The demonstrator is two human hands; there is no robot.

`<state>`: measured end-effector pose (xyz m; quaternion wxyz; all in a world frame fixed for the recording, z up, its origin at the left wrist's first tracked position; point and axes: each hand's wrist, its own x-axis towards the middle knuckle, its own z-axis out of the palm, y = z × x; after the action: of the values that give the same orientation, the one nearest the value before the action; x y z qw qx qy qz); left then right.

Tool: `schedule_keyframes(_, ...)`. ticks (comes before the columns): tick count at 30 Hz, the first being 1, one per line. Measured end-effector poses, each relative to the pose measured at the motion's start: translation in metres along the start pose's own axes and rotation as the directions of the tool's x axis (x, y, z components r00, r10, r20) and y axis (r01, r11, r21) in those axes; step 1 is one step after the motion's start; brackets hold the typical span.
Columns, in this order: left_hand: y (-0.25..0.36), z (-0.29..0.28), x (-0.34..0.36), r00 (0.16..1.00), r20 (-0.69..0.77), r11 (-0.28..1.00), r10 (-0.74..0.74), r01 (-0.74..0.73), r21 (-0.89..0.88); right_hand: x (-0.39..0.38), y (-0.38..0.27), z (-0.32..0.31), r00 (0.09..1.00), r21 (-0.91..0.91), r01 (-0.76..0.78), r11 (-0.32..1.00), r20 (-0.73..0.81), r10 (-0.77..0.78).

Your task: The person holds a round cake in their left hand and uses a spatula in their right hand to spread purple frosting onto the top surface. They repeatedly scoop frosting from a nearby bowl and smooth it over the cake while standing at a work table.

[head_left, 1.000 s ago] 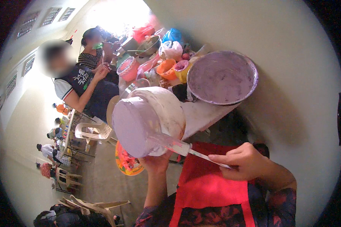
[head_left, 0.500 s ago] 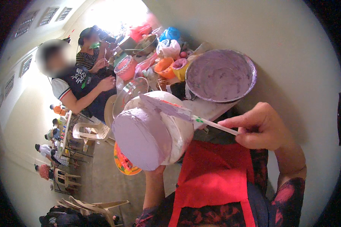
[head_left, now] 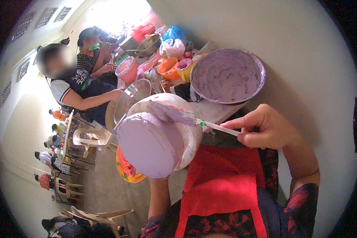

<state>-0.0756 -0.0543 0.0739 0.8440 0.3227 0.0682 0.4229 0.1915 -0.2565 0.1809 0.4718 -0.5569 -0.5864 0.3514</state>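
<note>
A round cake-like form coated in lilac icing (head_left: 148, 144) is tipped so its flat face is toward me. Behind it sits a white, icing-smeared round stand (head_left: 190, 144). From below, my left hand (head_left: 159, 183) reaches up to it, with the fingers hidden behind the cake. My right hand (head_left: 261, 127) pinches the thin white handle of an icing spatula (head_left: 220, 127) between thumb and fingers. The spatula's blade is thick with lilac icing and lies along the cake's upper edge.
A large bowl smeared with lilac icing (head_left: 228, 77) stands on the table at the right. Beyond are an orange container (head_left: 168, 68), a pink basket (head_left: 127, 69) and a steel bowl (head_left: 133, 97). Two people sit at the far left. An orange-patterned tray (head_left: 127, 168) is below the cake.
My right hand and the spatula have shifted slightly left and up, the blade staying at the cake's upper edge. The nearer person's hand has come down to the steel bowl.
</note>
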Motion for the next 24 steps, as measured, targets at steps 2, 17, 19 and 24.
schedule_keyframes(2,-0.003,-0.003,-0.001,1.000,0.001,1.000,0.006,-0.006,-0.007,-0.003,0.005,0.003,1.000,-0.046,0.023,0.999,-0.002,-0.023)
schedule_keyframes(17,-0.014,0.023,-0.003,1.000,-0.007,1.000,-0.002,0.002,-0.011,-0.006,0.050,0.091,0.853,-0.255,0.368,0.894,-0.289,-0.434)
schedule_keyframes(19,-0.016,0.025,0.000,0.998,0.005,0.996,-0.058,0.058,-0.064,-0.001,0.059,0.104,0.815,-0.338,0.386,0.859,-0.312,-0.489)
schedule_keyframes(24,-0.028,0.038,-0.001,1.000,-0.020,0.999,-0.015,0.015,-0.042,0.005,0.060,0.119,0.786,-0.480,0.373,0.794,-0.292,-0.545)
